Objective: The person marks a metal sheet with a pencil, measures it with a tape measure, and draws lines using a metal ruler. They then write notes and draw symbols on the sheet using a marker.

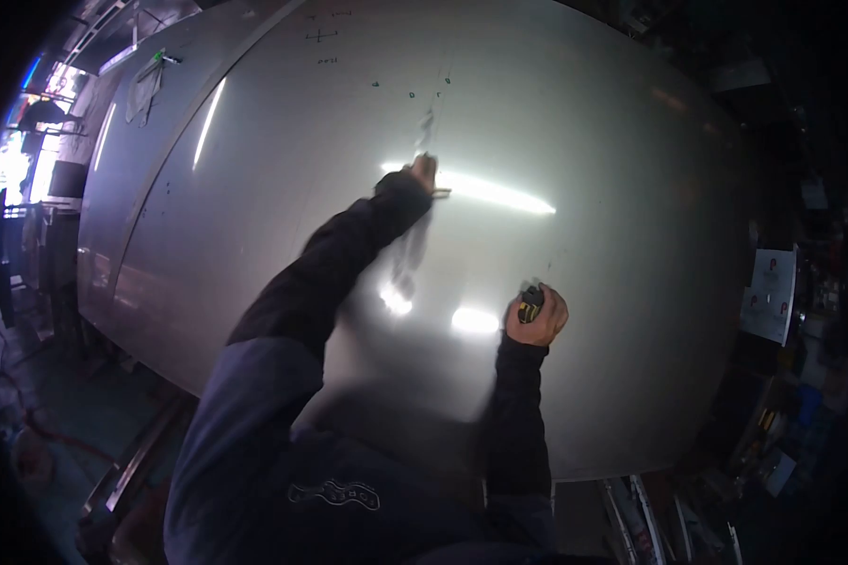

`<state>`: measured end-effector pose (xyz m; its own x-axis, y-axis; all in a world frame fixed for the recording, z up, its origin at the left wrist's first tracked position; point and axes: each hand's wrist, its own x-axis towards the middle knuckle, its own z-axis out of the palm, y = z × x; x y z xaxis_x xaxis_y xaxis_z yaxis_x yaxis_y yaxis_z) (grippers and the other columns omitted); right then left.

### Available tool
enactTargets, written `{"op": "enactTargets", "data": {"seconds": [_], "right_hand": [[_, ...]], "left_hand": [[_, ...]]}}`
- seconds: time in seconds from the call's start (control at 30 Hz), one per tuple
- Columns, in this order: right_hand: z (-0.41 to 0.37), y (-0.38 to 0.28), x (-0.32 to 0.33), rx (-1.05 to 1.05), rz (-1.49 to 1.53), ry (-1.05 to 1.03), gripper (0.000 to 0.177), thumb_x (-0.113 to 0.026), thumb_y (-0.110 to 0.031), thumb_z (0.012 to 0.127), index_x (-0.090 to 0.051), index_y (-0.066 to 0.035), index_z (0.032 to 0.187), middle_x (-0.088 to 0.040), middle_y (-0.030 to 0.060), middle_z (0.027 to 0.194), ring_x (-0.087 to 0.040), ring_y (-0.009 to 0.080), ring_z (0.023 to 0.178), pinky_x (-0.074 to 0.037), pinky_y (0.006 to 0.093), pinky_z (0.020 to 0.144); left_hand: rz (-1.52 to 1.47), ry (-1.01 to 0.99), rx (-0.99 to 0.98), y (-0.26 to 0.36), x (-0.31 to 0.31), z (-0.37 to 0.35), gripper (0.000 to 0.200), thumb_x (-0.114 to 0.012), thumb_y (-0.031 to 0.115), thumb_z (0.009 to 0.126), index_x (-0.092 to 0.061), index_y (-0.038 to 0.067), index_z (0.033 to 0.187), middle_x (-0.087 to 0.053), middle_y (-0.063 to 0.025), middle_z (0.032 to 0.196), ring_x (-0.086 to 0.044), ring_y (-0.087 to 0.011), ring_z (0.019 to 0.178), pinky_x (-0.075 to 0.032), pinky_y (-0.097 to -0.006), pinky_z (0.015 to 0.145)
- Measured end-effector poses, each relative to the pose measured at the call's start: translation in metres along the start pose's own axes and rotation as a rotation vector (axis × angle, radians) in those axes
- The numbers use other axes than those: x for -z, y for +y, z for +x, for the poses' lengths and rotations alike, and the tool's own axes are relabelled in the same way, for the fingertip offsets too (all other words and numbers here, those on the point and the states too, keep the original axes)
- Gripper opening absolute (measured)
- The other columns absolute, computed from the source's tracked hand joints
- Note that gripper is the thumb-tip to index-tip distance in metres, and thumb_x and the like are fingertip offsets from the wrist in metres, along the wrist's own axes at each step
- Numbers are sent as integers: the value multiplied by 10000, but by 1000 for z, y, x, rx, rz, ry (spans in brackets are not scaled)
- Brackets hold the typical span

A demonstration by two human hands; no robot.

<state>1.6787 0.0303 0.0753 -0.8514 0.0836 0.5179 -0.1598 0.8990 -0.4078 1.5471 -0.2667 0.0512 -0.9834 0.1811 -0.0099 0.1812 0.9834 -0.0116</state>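
Observation:
A large grey sheet (pixel 622 282) with a shiny, metal-like surface spreads out in front of me. My right hand (pixel 548 325) is wrapped round a black and yellow tape measure (pixel 530 303), low over the right half of the sheet. Farther out, my left hand (pixel 426 170) reaches over the middle, its fingers closed. A small thin piece shows beside its fingers, too small to name. Small dark marks (pixel 412 94) are drawn on the surface beyond that hand. No tape blade can be made out between the hands.
Bright lamp reflections (pixel 499 193) streak the sheet. A narrow strip (pixel 151 179) crosses its left part, with a pale tag-like piece (pixel 144 89) beyond. White paper with red marks (pixel 771 297) is at the right. Metal bars (pixel 645 518) lie below the near edge.

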Motion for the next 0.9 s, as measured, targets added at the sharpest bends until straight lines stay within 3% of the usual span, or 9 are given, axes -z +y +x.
{"op": "enactTargets", "data": {"seconds": [0.07,0.17,0.2,0.37,0.53,0.57,0.63,0.77,0.9], "right_hand": [[9,5,-6,23,12,15,304,-662,-84,727,-619,-37,1024,-611,140,1026,-571,346,999,-460,480,891],[9,7,-9,20,7,22,317,-663,-85,722,-620,-39,1033,-611,143,1024,-570,347,1002,-460,481,892],[11,1,-3,-11,9,-22,334,-673,-81,710,-618,-30,1036,-612,145,1015,-570,345,1002,-461,480,892],[10,9,-10,27,25,42,332,-668,-92,710,-614,-25,1030,-609,152,1022,-567,351,995,-459,479,893],[12,-1,-7,5,30,14,330,-673,-102,704,-619,-26,1021,-611,146,1009,-572,353,985,-463,477,887],[13,2,-4,32,46,12,326,-670,-108,707,-621,-28,1020,-610,145,1004,-572,355,981,-463,478,886],[17,3,-10,16,17,35,324,-666,-105,709,-624,-29,1021,-607,149,1010,-566,361,988,-463,482,888],[2,-5,6,-44,-5,-31,344,-674,-96,700,-619,-33,1033,-600,158,1035,-555,360,1019,-462,488,898],[19,3,-14,4,18,33,329,-676,-96,705,-618,-28,1022,-606,146,1035,-560,357,1010,-463,484,893]], "left_hand": [[-17,127,-9,-9,-57,-30,486,-528,154,886,-443,46,1352,-539,-257,1163,-669,-356,820,-579,-455,634],[-79,-24,-14,-13,-34,0,444,-498,121,889,-455,17,1319,-557,-244,1122,-660,-347,841,-579,-435,645],[2,-9,-64,-7,26,5,441,-519,154,888,-460,1,1297,-572,-226,1089,-660,-328,826,-572,-445,639],[-135,-107,21,-18,-33,-17,495,-522,255,925,-440,93,1385,-508,-268,1219,-654,-422,878,-582,-443,723],[71,-2,-43,-10,26,28,393,-463,89,902,-480,-21,1279,-536,-252,1173,-661,-319,805,-567,-440,612],[-82,-50,-61,-14,41,8,405,-478,89,889,-485,-16,1280,-564,-243,1125,-662,-319,800,-567,-430,605],[-20,172,-91,-17,-13,-17,408,-485,85,878,-491,-28,1269,-584,-224,1071,-666,-301,769,-566,-412,584],[79,133,-118,-17,21,39,311,-502,90,860,-533,-19,1150,-590,-210,1001,-645,-300,696,-544,-431,571],[-28,118,-2,-24,-47,15,345,-469,92,897,-534,-7,1220,-600,-224,1047,-655,-293,740,-551,-433,593]]}}
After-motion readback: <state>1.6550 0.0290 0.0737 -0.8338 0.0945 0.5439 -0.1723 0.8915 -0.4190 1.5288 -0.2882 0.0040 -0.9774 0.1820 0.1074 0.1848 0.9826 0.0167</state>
